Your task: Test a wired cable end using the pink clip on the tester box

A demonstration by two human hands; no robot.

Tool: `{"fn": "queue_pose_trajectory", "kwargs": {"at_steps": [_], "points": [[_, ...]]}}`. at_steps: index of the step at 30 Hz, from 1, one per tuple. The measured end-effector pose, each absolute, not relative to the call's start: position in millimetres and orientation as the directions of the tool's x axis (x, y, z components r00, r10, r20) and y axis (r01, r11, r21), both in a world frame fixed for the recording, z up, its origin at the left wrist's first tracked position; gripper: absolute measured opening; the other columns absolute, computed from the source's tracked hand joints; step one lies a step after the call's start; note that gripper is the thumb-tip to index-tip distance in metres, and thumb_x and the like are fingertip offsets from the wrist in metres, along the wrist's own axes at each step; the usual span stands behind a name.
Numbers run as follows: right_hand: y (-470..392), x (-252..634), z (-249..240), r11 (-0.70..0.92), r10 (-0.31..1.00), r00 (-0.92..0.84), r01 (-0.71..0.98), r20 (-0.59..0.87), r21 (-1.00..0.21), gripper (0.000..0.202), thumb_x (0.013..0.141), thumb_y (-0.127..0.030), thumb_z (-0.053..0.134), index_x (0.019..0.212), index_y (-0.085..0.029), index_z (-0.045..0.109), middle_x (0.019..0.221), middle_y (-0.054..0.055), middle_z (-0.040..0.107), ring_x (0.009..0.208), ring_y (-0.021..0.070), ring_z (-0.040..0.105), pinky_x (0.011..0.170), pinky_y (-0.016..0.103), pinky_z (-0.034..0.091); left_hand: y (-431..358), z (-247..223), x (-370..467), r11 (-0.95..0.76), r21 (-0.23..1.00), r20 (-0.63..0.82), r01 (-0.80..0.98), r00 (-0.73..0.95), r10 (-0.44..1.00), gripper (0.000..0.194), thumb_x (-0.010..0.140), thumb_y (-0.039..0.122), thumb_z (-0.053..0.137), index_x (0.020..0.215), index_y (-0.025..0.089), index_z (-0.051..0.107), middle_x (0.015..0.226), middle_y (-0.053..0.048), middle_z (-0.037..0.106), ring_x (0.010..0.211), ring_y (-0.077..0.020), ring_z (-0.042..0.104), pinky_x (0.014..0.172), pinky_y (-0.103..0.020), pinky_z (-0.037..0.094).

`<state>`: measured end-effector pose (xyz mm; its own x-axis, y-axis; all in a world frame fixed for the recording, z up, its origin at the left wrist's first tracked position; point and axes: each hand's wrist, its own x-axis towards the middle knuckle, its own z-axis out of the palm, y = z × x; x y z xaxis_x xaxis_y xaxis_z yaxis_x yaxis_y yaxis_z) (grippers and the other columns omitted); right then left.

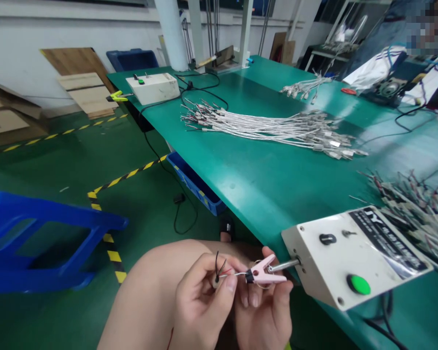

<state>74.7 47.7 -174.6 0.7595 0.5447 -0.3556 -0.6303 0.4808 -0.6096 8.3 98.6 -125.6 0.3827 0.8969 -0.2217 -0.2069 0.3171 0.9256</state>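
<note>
My left hand (204, 296) is closed, pinching the stripped end of a cable (216, 281) with thumb and finger. Thin black, red and white wires (225, 273) fan out from it, and one pale wire runs into the dark jaws of a pink spring clip (264, 272). Beside it, my right hand (264, 311) has finger and thumb on the clip's two handles. A metal shaft (284, 265) joins the clip to a white control box (354, 257) with a black knob, a toggle switch and a green button.
On the green table (241, 180) lies a bundle of white cables (270, 127). More cables (416, 209) lie behind the box. A second box (156, 88) with a yellow clip stands at the far corner. A blue stool (40, 243) is at left, a blue bin (195, 182) under the edge.
</note>
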Motion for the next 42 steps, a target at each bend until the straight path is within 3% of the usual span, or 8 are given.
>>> {"fn": "queue_pose_trajectory", "kwargs": {"at_steps": [4,7,15,18,29,36,42], "points": [[51,78,-172,0.493,0.550,0.771,-0.609,-0.320,-0.621,0.039,0.089,-0.062,0.077,0.111,-0.030,0.083,0.041,-0.009,0.038,0.040,0.0084,0.027,0.045,0.019,0.035,91,-142,10,0.308,0.900,-0.198,-0.310,0.340,0.920,0.023,0.095,0.034,0.080,0.083,0.019,0.069,0.093,-0.007,0.076,0.068,-0.0159,0.070,0.063,-0.023,0.058],[52,81,-169,0.488,0.545,0.779,-0.596,-0.311,-0.637,0.034,0.090,-0.057,0.077,0.109,-0.031,0.084,0.037,-0.009,0.034,0.038,0.0088,0.022,0.041,0.018,0.033,89,-148,11,0.278,0.891,-0.146,-0.360,0.352,0.925,0.022,0.098,0.034,0.077,0.085,0.019,0.068,0.096,-0.007,0.074,0.075,-0.0169,0.071,0.065,-0.022,0.058],[48,85,-170,0.478,0.604,0.753,-0.604,-0.261,-0.637,0.030,0.101,-0.053,0.066,0.115,-0.033,0.083,0.039,-0.010,0.035,0.040,0.0100,0.026,0.044,0.018,0.039,92,-150,10,0.064,0.966,0.031,-0.252,0.358,0.933,0.013,0.102,0.023,0.070,0.089,0.021,0.068,0.101,-0.005,0.073,0.074,-0.0147,0.070,0.067,-0.022,0.060],[46,84,-171,0.482,0.622,0.747,-0.600,-0.233,-0.639,0.031,0.103,-0.052,0.062,0.118,-0.033,0.082,0.040,-0.009,0.037,0.040,0.0104,0.029,0.046,0.019,0.041,91,-153,10,0.049,0.969,0.042,-0.243,0.352,0.935,0.012,0.102,0.021,0.069,0.090,0.022,0.068,0.101,-0.004,0.073,0.079,-0.0151,0.070,0.069,-0.021,0.060],[53,84,-161,0.494,0.557,0.784,-0.577,-0.272,-0.650,0.031,0.098,-0.053,0.068,0.109,-0.029,0.084,0.040,-0.010,0.031,0.039,0.0089,0.019,0.041,0.017,0.032,91,-153,9,0.013,0.971,0.073,-0.238,0.349,0.934,0.010,0.103,0.021,0.069,0.093,0.025,0.070,0.102,-0.002,0.075,0.078,-0.0127,0.069,0.070,-0.018,0.058],[51,82,-164,0.497,0.565,0.772,-0.601,-0.291,-0.626,0.032,0.099,-0.053,0.067,0.113,-0.030,0.083,0.043,-0.010,0.033,0.042,0.0093,0.021,0.044,0.019,0.034,90,-153,9,0.022,0.972,0.064,-0.234,0.354,0.933,0.010,0.102,0.020,0.069,0.093,0.025,0.069,0.103,-0.002,0.075,0.083,-0.0142,0.070,0.073,-0.020,0.059],[50,83,-166,0.489,0.618,0.741,-0.623,-0.262,-0.611,0.038,0.099,-0.055,0.064,0.123,-0.030,0.080,0.047,-0.011,0.019,0.043,0.0099,0.015,0.042,0.020,0.025,89,-153,9,0.004,0.979,0.067,-0.205,0.340,0.938,0.011,0.102,0.020,0.069,0.094,0.026,0.071,0.102,-0.001,0.076,0.085,-0.0144,0.070,0.075,-0.019,0.058]]}}
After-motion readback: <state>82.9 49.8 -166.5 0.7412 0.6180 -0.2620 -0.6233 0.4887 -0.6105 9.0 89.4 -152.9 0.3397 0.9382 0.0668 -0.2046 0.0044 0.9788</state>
